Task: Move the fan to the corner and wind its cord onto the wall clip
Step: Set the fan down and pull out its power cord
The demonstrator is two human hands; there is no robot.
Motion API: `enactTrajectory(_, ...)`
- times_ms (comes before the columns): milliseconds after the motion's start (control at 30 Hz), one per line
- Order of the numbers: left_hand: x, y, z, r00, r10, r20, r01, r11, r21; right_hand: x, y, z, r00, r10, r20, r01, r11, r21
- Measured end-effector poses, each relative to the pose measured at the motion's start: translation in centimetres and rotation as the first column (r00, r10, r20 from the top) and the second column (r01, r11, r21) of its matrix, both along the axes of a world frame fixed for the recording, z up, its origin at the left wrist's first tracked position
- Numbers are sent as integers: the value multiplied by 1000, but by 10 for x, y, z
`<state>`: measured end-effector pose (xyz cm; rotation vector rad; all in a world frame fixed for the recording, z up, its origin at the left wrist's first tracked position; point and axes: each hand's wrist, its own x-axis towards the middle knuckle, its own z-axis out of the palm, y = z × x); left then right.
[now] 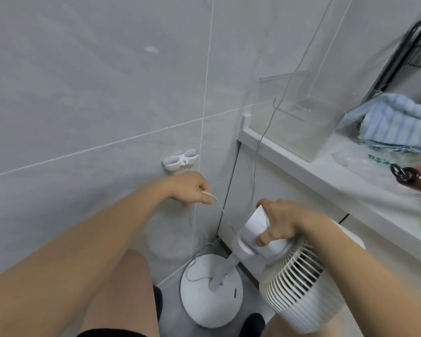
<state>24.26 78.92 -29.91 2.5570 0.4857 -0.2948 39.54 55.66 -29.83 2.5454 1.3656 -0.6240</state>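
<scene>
Head view: the fan (pixel 272 268) is stood in the corner, steadied at its white neck by the right hand (pixel 281 221). The thin, limp cord (pixel 223 216) is pinched in left hand (pixel 192 188) fingers, just below the wall clip (pixel 180 159). Light, top-heavy; best gripped at the neck.

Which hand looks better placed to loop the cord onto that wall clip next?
The left hand, probably. It already pinches the cord and sits just below the clip. The right hand is busy gripping the fan, farther from the clip.
</scene>
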Motion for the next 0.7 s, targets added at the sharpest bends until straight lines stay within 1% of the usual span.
enactTrajectory(33,-5,-1,4,1000,-3,9,3,998,69,1,5,-2,1000,-3,0,3,1000,-2)
enactTrajectory(67,-12,-1,7,999,-6,-38,12,988,157,2,11,-2,1000,-1,3,1,1000,-4)
enactTrajectory(100,-19,-2,11,993,9,-121,20,970,242,2,18,-2,1000,-1,7,1,1000,-10)
enactTrajectory(167,-36,-1,19,953,104,-286,6,933,360,3,30,-1,1000,-5,3,5,1000,-16)
enactTrajectory(200,-43,1,22,938,148,-314,-12,918,395,3,35,-1,1000,-4,-5,4,1000,-20)
enactTrajectory(233,-49,3,25,935,177,-307,-31,904,426,3,41,0,1000,-2,-12,2,1000,-25)
enactTrajectory(300,-54,8,27,957,183,-224,-69,896,438,1,54,2,1000,5,-23,-6,999,-33)
enactTrajectory(367,-57,11,29,982,165,-90,-111,895,433,-5,68,5,999,21,-27,-22,999,-46)
enactTrajectory(433,-56,12,31,987,131,96,-162,849,503,-11,80,7,999,38,-27,-40,997,-62)
enactTrajectory(500,-54,12,36,972,75,222,-195,787,585,-15,91,8,999,44,-33,-46,996,-73)
enactTrajectory(600,-53,12,38,956,28,290,-216,736,641,-20,102,7,998,43,-39,-47,993,-109)
enactTrajectory(700,-50,11,33,946,3,324,-233,698,677,-22,106,3,998,48,-37,-53,986,-159)
